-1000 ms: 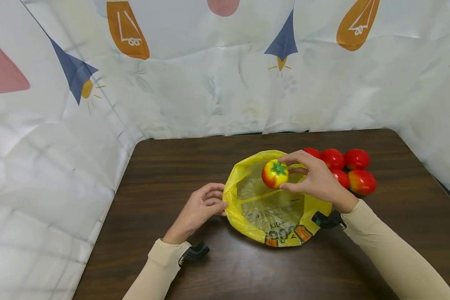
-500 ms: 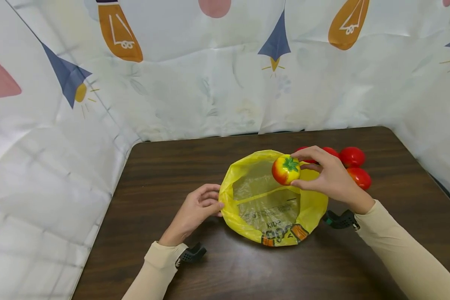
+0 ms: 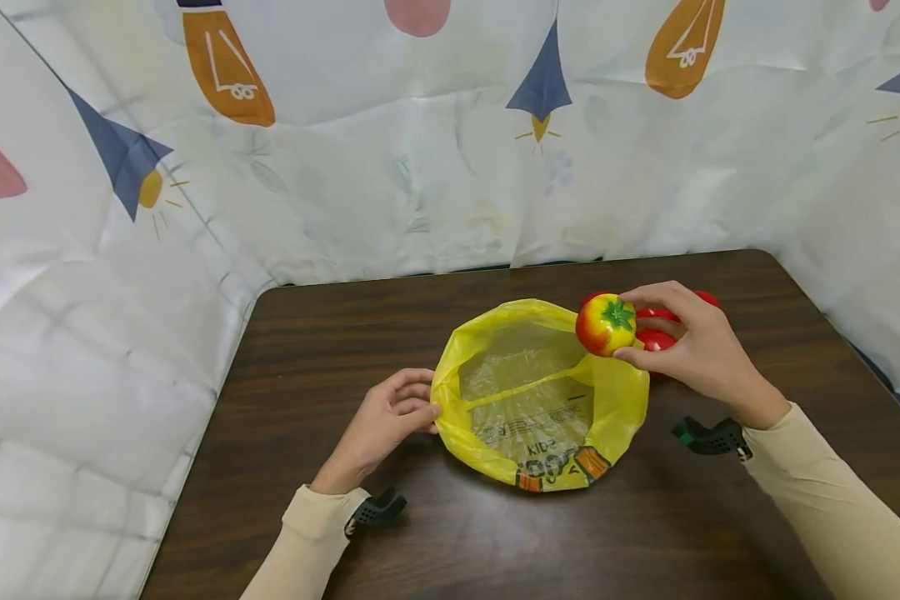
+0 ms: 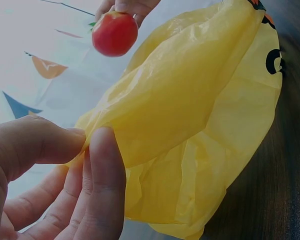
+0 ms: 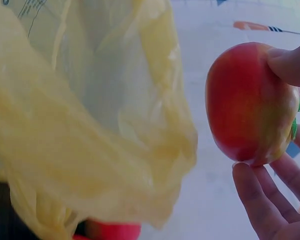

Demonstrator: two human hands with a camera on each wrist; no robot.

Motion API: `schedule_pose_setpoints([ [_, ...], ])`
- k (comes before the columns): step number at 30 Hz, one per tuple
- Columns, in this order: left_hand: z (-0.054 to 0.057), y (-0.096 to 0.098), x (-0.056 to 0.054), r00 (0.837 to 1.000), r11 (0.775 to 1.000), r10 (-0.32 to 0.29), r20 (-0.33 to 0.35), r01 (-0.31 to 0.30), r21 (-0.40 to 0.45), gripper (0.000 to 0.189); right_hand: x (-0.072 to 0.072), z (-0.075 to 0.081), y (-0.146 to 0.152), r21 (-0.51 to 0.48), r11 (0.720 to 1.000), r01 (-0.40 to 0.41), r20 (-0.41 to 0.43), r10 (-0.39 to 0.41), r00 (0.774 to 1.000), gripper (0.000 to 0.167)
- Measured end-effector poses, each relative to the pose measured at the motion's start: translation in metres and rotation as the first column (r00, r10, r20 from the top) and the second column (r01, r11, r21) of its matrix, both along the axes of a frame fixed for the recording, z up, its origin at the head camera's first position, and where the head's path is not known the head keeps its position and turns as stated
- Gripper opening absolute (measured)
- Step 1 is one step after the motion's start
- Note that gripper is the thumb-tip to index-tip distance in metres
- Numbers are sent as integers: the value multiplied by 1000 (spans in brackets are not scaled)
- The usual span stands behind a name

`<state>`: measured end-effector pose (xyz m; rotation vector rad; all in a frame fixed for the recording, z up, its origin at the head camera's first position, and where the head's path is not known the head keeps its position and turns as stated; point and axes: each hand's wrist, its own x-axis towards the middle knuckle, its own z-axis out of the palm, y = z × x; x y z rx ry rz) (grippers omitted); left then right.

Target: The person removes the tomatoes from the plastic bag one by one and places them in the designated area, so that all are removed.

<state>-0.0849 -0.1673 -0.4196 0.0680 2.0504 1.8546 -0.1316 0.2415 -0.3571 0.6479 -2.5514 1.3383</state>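
Observation:
My left hand (image 3: 378, 429) pinches the left rim of an open yellow plastic bag (image 3: 621, 408) between thumb and fingers, plain to see in the left wrist view. My right hand (image 3: 701, 350) grips a red and yellow toy tomato (image 3: 598, 329) with a green leaf top. The tomato is held up near the bag's far right rim. In the right wrist view, the tomato (image 5: 245, 105) sits between thumb and fingertips, apart from the bag (image 5: 90, 155). Only a clear liner-like inside with a yellow strip and printing shows in the bag.
Several red tomatoes (image 3: 656, 340) lie on the dark wooden table (image 3: 330, 333) behind and beyond my right hand, which partly hides them. A white patterned curtain (image 3: 390, 183) hangs along the table's back and sides. Each wrist wears a black strap device (image 3: 712, 436).
My right hand has moved right with the tomato, from over the bag's mouth to its right rim, covering more of the red tomatoes. My left hand keeps its pinch on the rim.

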Motion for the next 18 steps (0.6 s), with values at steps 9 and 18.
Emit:
schedule_pose_setpoints([
  [9, 0, -1, 0, 1000, 1000, -3, 0, 3, 2, 51, 4, -1, 21, -2, 997, 78, -9, -78, 997, 64],
  [18, -1, -1, -1, 1000, 1000, -3, 0, 3, -7, 51, 6, -10, 42, 8, 989, 148, -14, -148, 989, 67],
])
